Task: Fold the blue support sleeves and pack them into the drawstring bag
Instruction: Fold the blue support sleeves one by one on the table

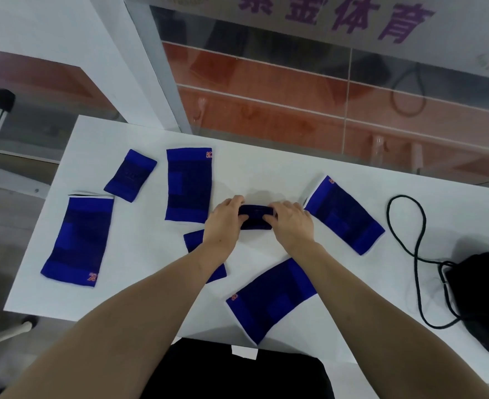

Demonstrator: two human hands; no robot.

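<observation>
Sleeve (256, 218), folded small, sat gripped between my left hand (226, 218) and right hand (290, 223); bag (479, 300) lay far right.

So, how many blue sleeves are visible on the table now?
7: far-left, small one at back-left, back-centre, between both hands, under the left forearm, right, near-front. None visibly hidden.

White table (139, 283) stands before a glass partition (295, 90) with purple lettering.
</observation>
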